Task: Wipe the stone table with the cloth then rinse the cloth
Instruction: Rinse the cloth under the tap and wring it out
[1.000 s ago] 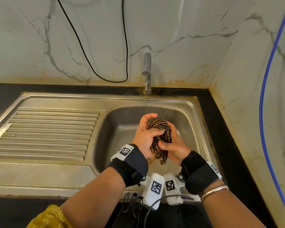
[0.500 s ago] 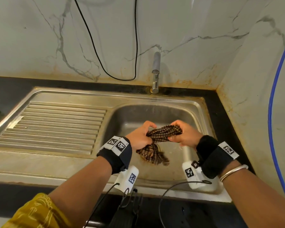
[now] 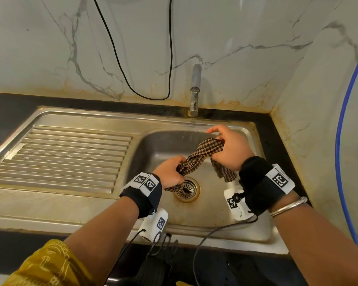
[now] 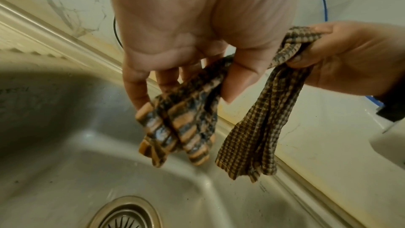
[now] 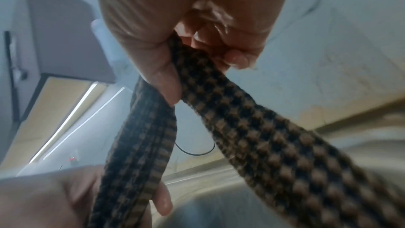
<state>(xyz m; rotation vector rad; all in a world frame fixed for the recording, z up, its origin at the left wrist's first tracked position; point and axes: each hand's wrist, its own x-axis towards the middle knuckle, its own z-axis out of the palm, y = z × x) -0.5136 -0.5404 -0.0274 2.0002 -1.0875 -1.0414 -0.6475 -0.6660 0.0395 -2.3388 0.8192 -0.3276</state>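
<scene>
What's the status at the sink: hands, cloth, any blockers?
Left hand and right hand both grip the cloth, twisted between them over the sink. No water visible from the tap. Nothing in the way.

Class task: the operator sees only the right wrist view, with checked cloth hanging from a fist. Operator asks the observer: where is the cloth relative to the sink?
Observer: The cloth hangs over the sink basin, twisted between both hands.
Operator: Is anything under it?
Observer: The drain, beneath the left hand.
Operator: Is water running?
Observer: No stream shows at the tap in the head view.
Operator: Does my right hand hold an end?
Observer: No, a loose end dangles below it.
</scene>
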